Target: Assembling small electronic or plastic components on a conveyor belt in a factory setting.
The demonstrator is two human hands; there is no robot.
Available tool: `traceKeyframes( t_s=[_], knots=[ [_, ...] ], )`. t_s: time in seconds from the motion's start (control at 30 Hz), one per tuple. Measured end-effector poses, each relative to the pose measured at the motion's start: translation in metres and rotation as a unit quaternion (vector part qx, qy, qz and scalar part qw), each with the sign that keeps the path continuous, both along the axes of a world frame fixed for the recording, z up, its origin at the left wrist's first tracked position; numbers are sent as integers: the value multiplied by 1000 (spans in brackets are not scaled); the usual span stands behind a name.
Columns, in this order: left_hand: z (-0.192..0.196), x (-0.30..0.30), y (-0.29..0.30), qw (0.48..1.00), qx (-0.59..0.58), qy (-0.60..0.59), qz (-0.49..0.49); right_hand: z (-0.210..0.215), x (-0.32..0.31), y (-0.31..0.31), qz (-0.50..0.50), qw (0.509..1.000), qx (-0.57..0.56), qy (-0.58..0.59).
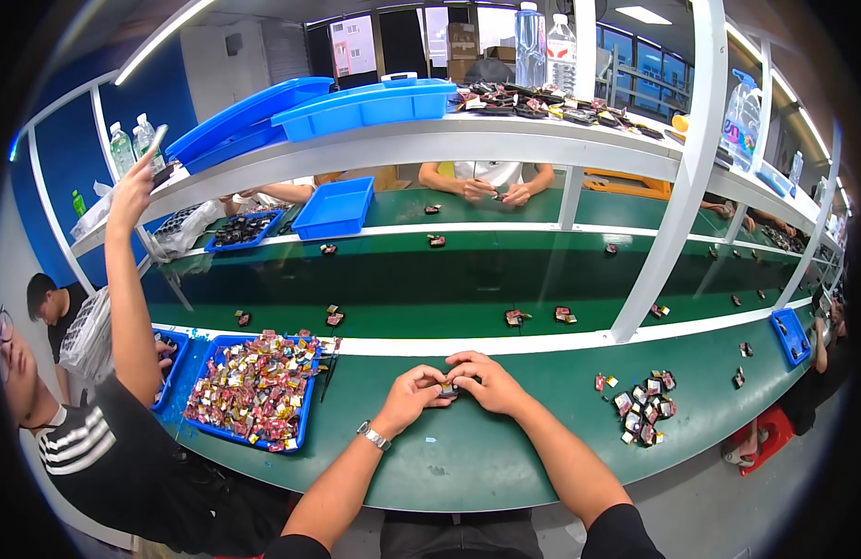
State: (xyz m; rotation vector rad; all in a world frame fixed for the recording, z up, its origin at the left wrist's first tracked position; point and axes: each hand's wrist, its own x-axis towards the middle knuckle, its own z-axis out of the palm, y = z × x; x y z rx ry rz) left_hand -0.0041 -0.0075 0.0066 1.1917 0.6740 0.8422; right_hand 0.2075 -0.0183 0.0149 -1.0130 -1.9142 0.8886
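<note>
Both my hands meet over the green bench, fingers curled in around a small dark electronic part with a yellowish patch. My left hand, with a watch on the wrist, grips it from the left. From the other side my right hand pinches it; the fingers hide most of its shape. Left of my hands, a blue tray is heaped with small red, yellow and white parts. A loose pile of similar parts lies to the right.
Behind a white rail, single parts lie spaced along a green strip. A white post and overhead shelf stand ahead, with blue trays and bottles on the shelf. At left a co-worker's raised arm reaches the shelf.
</note>
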Motion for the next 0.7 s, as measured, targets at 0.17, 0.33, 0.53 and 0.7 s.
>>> traceKeyframes(
  t_s=[0.17, 0.33, 0.53, 0.7],
  knots=[
    [-2, 0, 0, 1000, 2, 1, 0, 12, -3, -9, -23, 996, 66, -60],
    [2, 2, -2, 1000, 23, 5, -2, 12, -4, -10, -49, 990, 94, -92],
    [-3, -1, 1, 1000, 18, -9, -5, 12, -7, -13, -60, 987, 120, -89],
    [-4, -3, 3, 1000, -4, -28, -8, 12, -6, -13, -60, 989, 118, -62]
  ],
)
